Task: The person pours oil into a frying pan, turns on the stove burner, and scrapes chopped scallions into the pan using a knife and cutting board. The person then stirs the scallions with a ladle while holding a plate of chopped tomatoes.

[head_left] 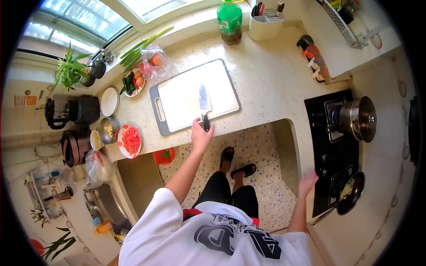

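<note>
My left hand [202, 134] is closed on the black handle of a kitchen knife [204, 98] at the near edge of the cutting board. The knife's broad blade points away from me over the white board [179, 95], which has a grey rim and a handle slot on its left. My right hand [307, 182] is at the left edge of the black gas stove [323, 133], close to its knobs. Its fingers are smeared, so how they are set cannot be made out. A frying pan [358, 190] with chopped pale bits sits on the near burner, its handle pointing toward me.
A lidded steel pot [361, 119] stands on the far burner. On the left are a plate of chopped red pieces [130, 141], a metal bowl [108, 129], an empty plate [109, 102] and a plate with eggs and peppers [133, 83]. A knife block [265, 25] is at the back.
</note>
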Demonstrator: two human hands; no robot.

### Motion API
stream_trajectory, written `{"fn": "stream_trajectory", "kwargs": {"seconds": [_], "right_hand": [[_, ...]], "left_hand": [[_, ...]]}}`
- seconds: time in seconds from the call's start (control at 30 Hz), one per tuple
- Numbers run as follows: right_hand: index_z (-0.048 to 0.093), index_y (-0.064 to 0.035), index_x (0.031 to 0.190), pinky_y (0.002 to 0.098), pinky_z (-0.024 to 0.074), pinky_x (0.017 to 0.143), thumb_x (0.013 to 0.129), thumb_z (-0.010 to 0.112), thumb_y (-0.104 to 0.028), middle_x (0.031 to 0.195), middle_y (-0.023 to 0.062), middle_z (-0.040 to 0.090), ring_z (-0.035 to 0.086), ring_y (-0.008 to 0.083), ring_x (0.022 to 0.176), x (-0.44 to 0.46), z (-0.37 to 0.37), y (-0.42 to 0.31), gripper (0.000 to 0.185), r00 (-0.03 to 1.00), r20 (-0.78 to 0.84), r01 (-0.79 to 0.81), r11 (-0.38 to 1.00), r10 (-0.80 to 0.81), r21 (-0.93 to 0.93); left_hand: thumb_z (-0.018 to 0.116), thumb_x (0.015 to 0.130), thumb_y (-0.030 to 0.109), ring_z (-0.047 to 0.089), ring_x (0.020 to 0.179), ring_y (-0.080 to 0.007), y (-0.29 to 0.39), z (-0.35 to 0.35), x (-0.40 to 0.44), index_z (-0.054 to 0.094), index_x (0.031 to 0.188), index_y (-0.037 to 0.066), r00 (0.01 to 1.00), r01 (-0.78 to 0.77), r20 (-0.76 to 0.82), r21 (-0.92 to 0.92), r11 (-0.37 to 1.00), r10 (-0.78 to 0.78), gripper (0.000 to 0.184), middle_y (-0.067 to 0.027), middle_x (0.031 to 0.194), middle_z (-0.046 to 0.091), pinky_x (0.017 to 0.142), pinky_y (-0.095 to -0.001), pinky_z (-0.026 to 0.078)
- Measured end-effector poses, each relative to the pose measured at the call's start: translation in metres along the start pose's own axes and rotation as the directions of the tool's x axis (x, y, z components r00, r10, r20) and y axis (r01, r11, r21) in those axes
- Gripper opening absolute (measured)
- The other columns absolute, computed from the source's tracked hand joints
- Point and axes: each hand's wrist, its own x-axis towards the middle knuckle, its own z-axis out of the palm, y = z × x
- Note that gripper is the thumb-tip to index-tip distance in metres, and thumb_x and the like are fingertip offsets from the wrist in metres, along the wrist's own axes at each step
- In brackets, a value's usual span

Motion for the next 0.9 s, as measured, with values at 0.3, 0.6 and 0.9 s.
{"fn": "stream_trajectory", "kwargs": {"seconds": [0.3,0.6,0.9], "right_hand": [[0.065,-0.0046,0.116,0.0414,0.0526,0.084,0.083,0.069,-0.017,0.115,0.0146,0.061,0.064,0.0318,0.094,-0.129,0.027,-0.112,0.035,0.857,0.452,0.180,0.966,-0.246,0.185],[0.067,-0.0017,0.096,0.0351,0.0536,0.066,0.080,0.079,-0.018,0.078,0.0103,0.065,0.064,0.0233,0.067,-0.123,0.028,-0.148,0.026,0.735,0.591,0.189,0.938,-0.332,0.291],[0.068,-0.0004,0.084,0.0279,0.0517,0.063,0.087,0.078,-0.018,0.072,0.0044,0.067,0.061,0.0104,0.066,-0.113,0.051,-0.243,0.021,0.476,0.702,0.220,0.844,-0.530,0.488]], "left_hand": [[0.076,0.080,0.032,0.065,0.091,-0.0297,-0.012,-0.002,0.025,0.058,0.125,0.008,0.997,0.074,-0.016,-0.015,0.997,-0.075,0.054,-0.0123,0.098,0.065,0.082,-0.0431,0.052],[0.072,0.086,0.030,0.063,0.098,-0.0311,-0.047,-0.052,0.068,0.064,0.129,0.017,0.991,0.013,-0.133,0.161,0.987,0.009,0.046,-0.0106,0.105,0.062,0.081,-0.0440,0.053],[0.071,0.090,0.023,0.067,0.091,-0.0180,-0.049,-0.123,-0.051,0.068,0.123,0.006,0.997,0.062,0.079,-0.543,0.838,-0.023,0.037,-0.0085,0.102,0.072,0.084,-0.0334,0.055]]}}
